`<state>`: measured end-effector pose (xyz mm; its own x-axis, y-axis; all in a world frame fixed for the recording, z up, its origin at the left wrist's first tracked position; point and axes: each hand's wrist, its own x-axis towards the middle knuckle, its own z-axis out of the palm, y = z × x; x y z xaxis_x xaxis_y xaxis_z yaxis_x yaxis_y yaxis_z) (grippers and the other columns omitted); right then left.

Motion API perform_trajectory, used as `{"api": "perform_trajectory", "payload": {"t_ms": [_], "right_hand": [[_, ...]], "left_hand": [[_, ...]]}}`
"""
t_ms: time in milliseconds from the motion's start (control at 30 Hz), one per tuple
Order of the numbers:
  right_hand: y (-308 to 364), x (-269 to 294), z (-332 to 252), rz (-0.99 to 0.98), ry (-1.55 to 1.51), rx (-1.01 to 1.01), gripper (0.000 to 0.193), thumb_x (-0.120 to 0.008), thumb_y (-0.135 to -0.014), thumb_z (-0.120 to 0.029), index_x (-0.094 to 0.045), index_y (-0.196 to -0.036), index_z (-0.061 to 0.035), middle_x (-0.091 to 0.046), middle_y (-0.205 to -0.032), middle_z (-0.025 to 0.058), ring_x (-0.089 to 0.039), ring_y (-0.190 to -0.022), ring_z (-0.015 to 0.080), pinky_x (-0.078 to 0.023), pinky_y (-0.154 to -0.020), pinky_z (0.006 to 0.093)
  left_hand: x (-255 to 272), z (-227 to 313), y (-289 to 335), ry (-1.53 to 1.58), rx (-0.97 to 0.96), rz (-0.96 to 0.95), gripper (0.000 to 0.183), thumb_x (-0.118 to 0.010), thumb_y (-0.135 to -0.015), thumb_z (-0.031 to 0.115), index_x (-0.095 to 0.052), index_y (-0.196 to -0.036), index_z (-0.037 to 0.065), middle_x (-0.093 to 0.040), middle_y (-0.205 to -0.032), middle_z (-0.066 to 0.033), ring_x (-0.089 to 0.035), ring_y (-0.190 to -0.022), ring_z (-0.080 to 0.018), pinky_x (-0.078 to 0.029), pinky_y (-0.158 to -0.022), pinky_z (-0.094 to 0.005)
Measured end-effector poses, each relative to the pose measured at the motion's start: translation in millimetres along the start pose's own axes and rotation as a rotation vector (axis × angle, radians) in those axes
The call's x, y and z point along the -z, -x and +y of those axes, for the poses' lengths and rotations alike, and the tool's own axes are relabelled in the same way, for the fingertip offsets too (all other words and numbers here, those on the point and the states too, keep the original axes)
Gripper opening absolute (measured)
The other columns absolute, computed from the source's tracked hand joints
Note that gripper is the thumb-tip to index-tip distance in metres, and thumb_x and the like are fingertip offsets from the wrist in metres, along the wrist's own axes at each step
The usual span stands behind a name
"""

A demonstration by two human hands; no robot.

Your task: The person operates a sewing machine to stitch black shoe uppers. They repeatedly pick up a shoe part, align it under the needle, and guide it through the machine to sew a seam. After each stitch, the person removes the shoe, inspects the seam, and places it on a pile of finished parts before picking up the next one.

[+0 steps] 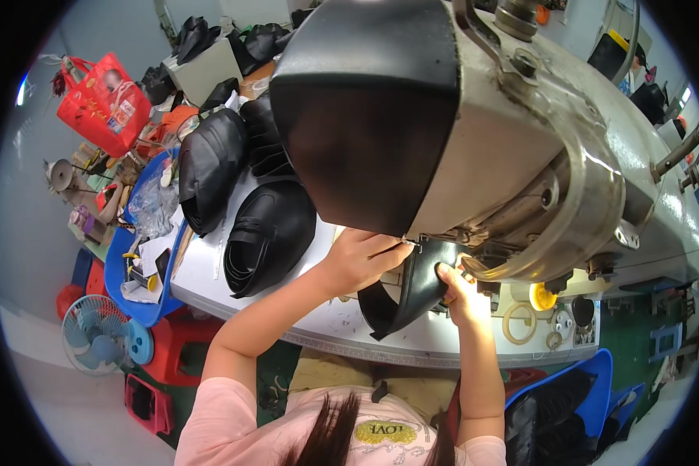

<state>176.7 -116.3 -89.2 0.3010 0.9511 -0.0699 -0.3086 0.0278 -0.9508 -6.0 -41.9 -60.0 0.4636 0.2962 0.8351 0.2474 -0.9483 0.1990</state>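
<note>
A curved black leather-like piece (415,291) hangs in a loop below the head of a sewing machine (512,116). My right hand (462,291) grips its right side, thumb on the near face and the other fingers partly hidden behind. My left hand (365,260) is closed at the needle area, its fingertips together beside the piece's upper edge. Something small and pale shows at those fingertips, but what they pinch is hidden. Left of my left hand lies a rolled bundle of black pieces (272,237) on the white table (334,334).
Another black bundle (213,171) lies farther back. At the left are a blue tray (144,307) with odds and ends, a red bag (105,105) and a fan (97,334). A yellow spool (542,297) and rings sit right. A blue bin (598,388) holds black pieces.
</note>
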Motion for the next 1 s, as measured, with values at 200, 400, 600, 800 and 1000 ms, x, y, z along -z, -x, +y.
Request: {"api": "perform_trajectory", "payload": {"t_ms": [200, 400, 600, 800, 1000], "right_hand": [[-8, 8, 15, 0.015, 0.051, 0.016, 0.020, -0.068, -0.068, -0.014, -0.049, -0.071, -0.0110, -0.044, -0.058, -0.0050, -0.037, -0.046, 0.0037, -0.027, -0.040, 0.0172], [-6, 9, 4, -0.040, 0.168, 0.022, 0.023, -0.065, -0.071, -0.014, -0.044, -0.077, -0.0079, -0.044, -0.065, -0.0019, -0.040, -0.055, 0.0061, -0.031, -0.049, 0.0201], [-2, 7, -3, -0.087, 0.208, 0.028, 0.023, -0.061, -0.073, -0.009, -0.042, -0.084, -0.0025, -0.047, -0.074, 0.0024, -0.044, -0.066, 0.0088, -0.037, -0.059, 0.0229], [0, 0, -11, -0.113, 0.167, 0.071, 0.025, -0.066, -0.069, -0.011, -0.042, -0.072, -0.0094, -0.042, -0.064, -0.0030, -0.039, -0.054, 0.0049, -0.033, -0.047, 0.0192], [-4, 15, -2, -0.018, 0.417, 0.041, 0.021, -0.064, -0.072, -0.015, -0.048, -0.080, -0.0025, -0.052, -0.070, 0.0042, -0.047, -0.065, 0.0092, -0.039, -0.058, 0.0225]], "left_hand": [[-7, -6, 9, 0.013, 0.031, -0.005, 0.019, -0.064, -0.058, 0.001, -0.061, -0.076, 0.006, -0.056, -0.077, -0.0036, -0.055, -0.075, -0.0203, -0.045, -0.064, -0.0320], [0, 2, -3, -0.066, -0.032, 0.006, 0.019, -0.064, -0.059, 0.001, -0.061, -0.077, 0.005, -0.055, -0.076, -0.0035, -0.055, -0.075, -0.0203, -0.045, -0.064, -0.0314], [2, 5, -4, -0.039, -0.038, 0.034, 0.016, -0.063, -0.062, 0.001, -0.061, -0.077, 0.004, -0.057, -0.078, -0.0035, -0.055, -0.076, -0.0203, -0.044, -0.066, -0.0322], [10, 8, -10, -0.132, -0.131, 0.011, 0.013, -0.064, -0.063, 0.002, -0.060, -0.076, 0.003, -0.057, -0.080, -0.0039, -0.055, -0.078, -0.0202, -0.044, -0.067, -0.0327], [0, 4, -2, -0.065, -0.073, 0.066, 0.014, -0.065, -0.062, 0.001, -0.061, -0.075, 0.003, -0.059, -0.079, -0.0047, -0.056, -0.076, -0.0216, -0.044, -0.067, -0.0317]]}}
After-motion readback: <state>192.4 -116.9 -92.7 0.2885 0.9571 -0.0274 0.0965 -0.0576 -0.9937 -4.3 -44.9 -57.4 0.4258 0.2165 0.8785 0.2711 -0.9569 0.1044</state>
